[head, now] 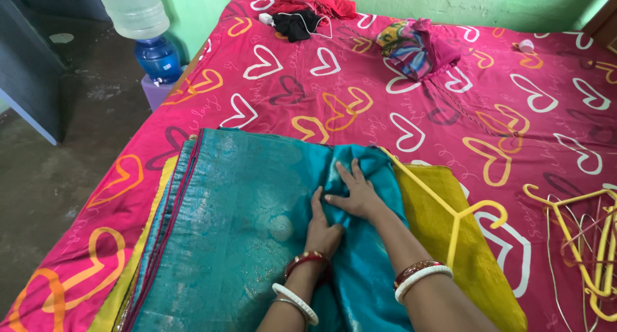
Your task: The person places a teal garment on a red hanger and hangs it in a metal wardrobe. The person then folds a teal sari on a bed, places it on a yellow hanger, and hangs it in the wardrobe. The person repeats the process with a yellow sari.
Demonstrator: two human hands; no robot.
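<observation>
A teal cloth [244, 216] with a dark red border lies spread over the near part of the bed. My left hand [323, 226] rests flat on it, fingers pointing away from me. My right hand [355, 192] crosses just above the left and presses a raised fold of the same cloth, fingers spread. A yellow hanger [457, 213] lies under the cloth's right edge, its hook pointing right. A mustard-yellow cloth [475, 255] lies beneath, to the right of my right arm. Both wrists wear red and white bangles.
The bed has a pink sheet [360, 94] printed with hearts. A pile of yellow hangers [591, 242] lies at the right edge. Folded colourful clothes [414, 48] and red and black clothes [305, 14] lie at the far end. A water dispenser bottle [144, 30] stands on the floor at left.
</observation>
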